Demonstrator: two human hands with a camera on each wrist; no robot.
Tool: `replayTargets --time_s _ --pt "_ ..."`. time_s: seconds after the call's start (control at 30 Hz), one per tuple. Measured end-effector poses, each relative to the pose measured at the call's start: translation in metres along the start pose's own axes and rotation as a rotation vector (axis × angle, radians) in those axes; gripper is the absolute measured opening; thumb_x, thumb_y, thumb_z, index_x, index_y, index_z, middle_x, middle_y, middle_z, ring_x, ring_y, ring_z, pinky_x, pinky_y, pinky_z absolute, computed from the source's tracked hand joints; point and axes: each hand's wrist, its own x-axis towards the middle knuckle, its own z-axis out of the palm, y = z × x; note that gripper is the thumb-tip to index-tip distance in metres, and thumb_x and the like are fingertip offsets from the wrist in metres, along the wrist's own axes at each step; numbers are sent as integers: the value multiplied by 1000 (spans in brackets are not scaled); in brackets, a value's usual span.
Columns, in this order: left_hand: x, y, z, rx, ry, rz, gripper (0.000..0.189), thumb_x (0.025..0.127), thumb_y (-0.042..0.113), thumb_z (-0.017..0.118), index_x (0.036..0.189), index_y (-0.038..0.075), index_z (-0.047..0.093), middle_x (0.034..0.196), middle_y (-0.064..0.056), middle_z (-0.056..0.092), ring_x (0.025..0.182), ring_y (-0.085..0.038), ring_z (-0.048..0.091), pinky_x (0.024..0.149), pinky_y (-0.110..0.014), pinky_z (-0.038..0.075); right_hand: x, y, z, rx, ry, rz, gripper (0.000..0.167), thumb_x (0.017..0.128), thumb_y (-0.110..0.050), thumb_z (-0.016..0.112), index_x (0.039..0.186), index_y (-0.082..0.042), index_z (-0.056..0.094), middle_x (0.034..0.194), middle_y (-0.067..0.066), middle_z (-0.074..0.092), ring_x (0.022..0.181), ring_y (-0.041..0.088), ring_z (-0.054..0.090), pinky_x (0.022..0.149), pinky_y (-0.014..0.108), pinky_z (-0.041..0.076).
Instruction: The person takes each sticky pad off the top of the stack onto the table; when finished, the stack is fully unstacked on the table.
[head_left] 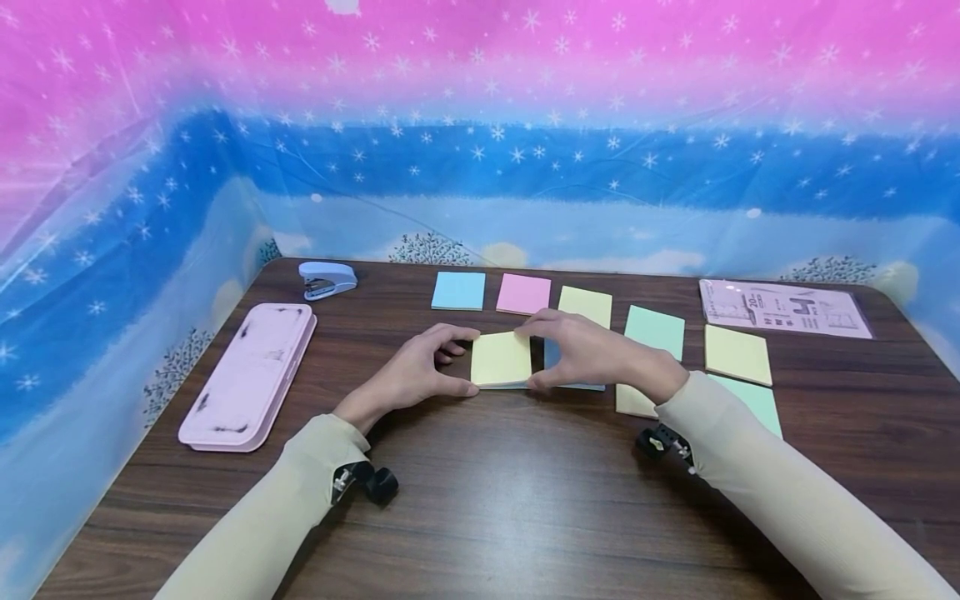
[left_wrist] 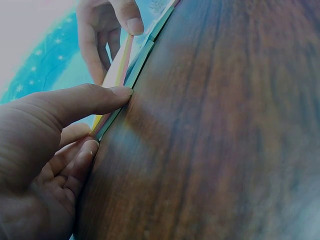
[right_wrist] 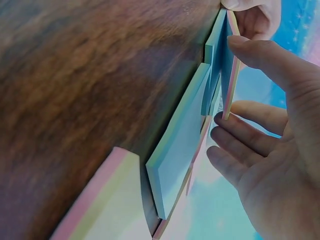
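Observation:
A yellow-topped sticky note pad (head_left: pixel 501 358) with a pink layer beneath is between both hands at the middle of the table. It sits over a blue-green pad (right_wrist: pixel 216 42), its right side tilted up off it. My left hand (head_left: pixel 408 367) pinches the left edge, thumb at the near corner and fingers at the far one. The right hand (head_left: pixel 588 350) holds the right edge between thumb (right_wrist: pixel 265 55) and fingers. A blue pad (head_left: pixel 585 387) lies partly hidden under the right hand.
Behind the hands are blue (head_left: pixel 458 291), pink (head_left: pixel 524 293) and yellow (head_left: pixel 588 305) pads. Further right lie several green and yellow pads (head_left: pixel 737 354) and a printed pink sheet (head_left: pixel 783 308). A pink case (head_left: pixel 247 375) and a light blue stapler (head_left: pixel 327 279) stand at left.

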Motion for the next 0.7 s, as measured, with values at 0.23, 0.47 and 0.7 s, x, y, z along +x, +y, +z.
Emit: replayTargets --time_s 0.23,0.47,0.7 --pt "-1 0 1 -4 2 6 71 85 16 92 148 7 61 139 -11 61 122 -30 59 104 -47 49 0 1 -1 -2 12 -11 71 89 -32 87 147 -2 61 147 17 57 132 35 57 106 53 50" --pt "0 -1 1 -1 -2 7 72 84 15 91 149 8 60 139 -9 61 122 -28 59 103 -45 50 -2 1 -4 -1 47 -37 68 87 -28 88 145 -2 64 144 16 59 126 34 60 103 52 52" --pt "0 -1 0 -2 -11 10 71 85 14 90 149 8 60 140 -8 59 123 -27 58 104 -45 49 -9 2 -11 9 91 -35 67 85 -27 89 143 -2 66 141 15 60 120 32 63 97 50 55"
